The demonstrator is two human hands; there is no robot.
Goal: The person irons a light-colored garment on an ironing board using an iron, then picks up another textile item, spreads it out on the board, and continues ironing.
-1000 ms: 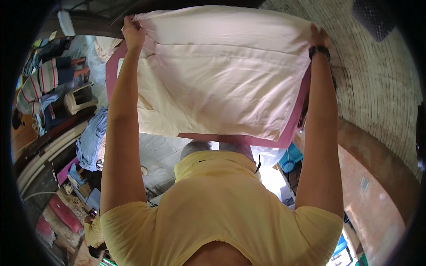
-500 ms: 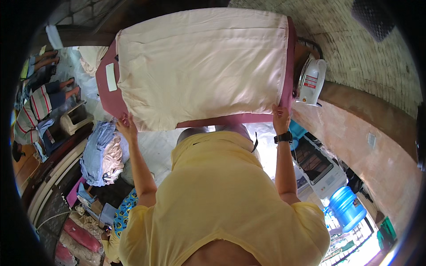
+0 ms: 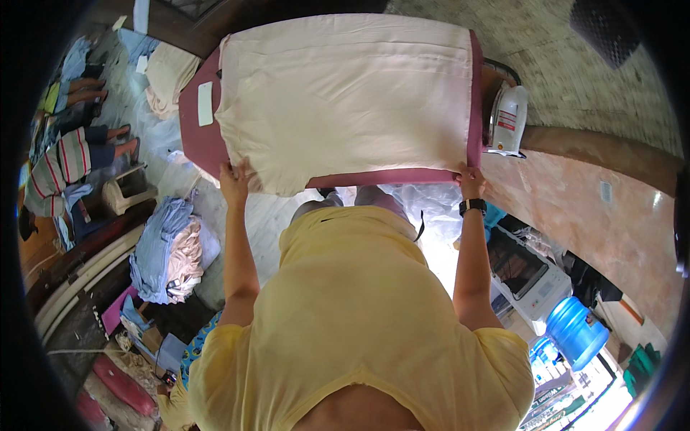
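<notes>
A cream cloth (image 3: 352, 108) lies spread over a maroon ironing board (image 3: 201, 136), with light creases across it. My left hand (image 3: 235, 181) grips its near left edge, where the fabric bunches a little beside the fingers. At the near right corner my right hand (image 3: 471, 183), with a dark watch on the wrist, pinches the cloth's edge against the board's border. A white iron (image 3: 509, 118) stands just past the board's right end. On the board's left end sits a small pale rectangular piece (image 3: 205, 103).
Blue and cream garments (image 3: 169, 251) are piled at the left. Beyond them are a beige plastic stool (image 3: 129, 190) and a person in a striped shirt (image 3: 61, 165). A white appliance (image 3: 532, 273) and a blue water jug (image 3: 576, 332) stand at the right, beside the wall.
My view has shifted, so the surroundings sit differently. Both hands still hold the near edge; the cloth looks smoother and flatter, with fewer folds at its middle.
</notes>
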